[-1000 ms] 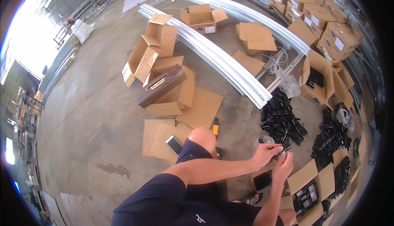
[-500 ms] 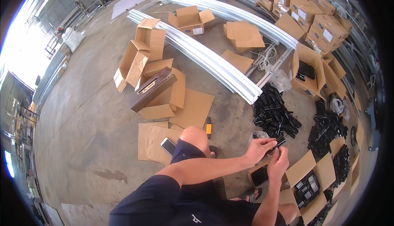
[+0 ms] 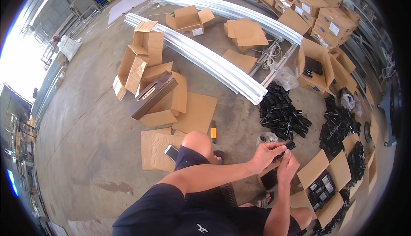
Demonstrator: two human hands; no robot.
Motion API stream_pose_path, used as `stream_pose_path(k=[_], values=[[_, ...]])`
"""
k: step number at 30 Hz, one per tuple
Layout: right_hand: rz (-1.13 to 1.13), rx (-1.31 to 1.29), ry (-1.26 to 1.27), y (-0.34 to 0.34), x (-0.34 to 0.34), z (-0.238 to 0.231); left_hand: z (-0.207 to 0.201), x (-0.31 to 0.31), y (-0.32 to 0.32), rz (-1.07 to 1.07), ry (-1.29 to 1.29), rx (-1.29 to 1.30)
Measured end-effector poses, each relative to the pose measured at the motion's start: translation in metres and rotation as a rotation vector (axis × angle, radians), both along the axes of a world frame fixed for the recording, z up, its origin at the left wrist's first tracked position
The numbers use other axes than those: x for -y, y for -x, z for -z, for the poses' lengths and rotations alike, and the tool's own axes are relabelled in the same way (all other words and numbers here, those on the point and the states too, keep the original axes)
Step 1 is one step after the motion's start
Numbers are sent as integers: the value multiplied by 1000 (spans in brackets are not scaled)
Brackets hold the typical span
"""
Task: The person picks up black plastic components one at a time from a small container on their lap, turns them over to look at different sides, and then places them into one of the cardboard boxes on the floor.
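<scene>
Between my two hands is a small black part (image 3: pixel 290 144), dark and blocky; its exact kind is too small to make out. My left hand (image 3: pixel 265 156) pinches it with thumb and forefinger from the left. From below, the fingertips of my right hand (image 3: pixel 287 167) close on it too. Just beyond lies a pile of similar black parts (image 3: pixel 282 114) on the floor, with a clear plastic bag (image 3: pixel 269 138) close to my hands. Under my wrists a small box with a black inside (image 3: pixel 269 179) is partly hidden.
To the right stand an open carton of black parts (image 3: pixel 311 170) and a second black pile (image 3: pixel 340 124). A larger open carton (image 3: pixel 317 47) is farther off. Long white metal profiles (image 3: pixel 205 56) cross the floor. A phone (image 3: pixel 171 152) rests on flat cardboard (image 3: pixel 150 144) by my knee.
The whole view has shifted slightly, moving the surroundings a little to the left. Both hands stay together on the black part, which has turned slightly.
</scene>
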State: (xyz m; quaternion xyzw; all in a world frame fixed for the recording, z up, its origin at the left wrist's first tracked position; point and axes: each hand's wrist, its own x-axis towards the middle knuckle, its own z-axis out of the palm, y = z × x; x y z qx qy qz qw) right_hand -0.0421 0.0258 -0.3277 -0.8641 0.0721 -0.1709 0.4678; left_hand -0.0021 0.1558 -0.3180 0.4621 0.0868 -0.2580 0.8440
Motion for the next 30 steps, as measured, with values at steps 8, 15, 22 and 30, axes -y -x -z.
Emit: stream_pose_path(k=[8,15,22,30], values=[[34,98,-35,-2,-6,-8,-6,-3,-7,-41,-18,-7],[5,109,-14,0,-10,-9,0,-1,-6,-49,9,1],[-11,56,20,2,-6,-8,2,0,-5,-45,10,14],[-7,27,22,3,-4,-6,3,1,-3,-30,17,-6]])
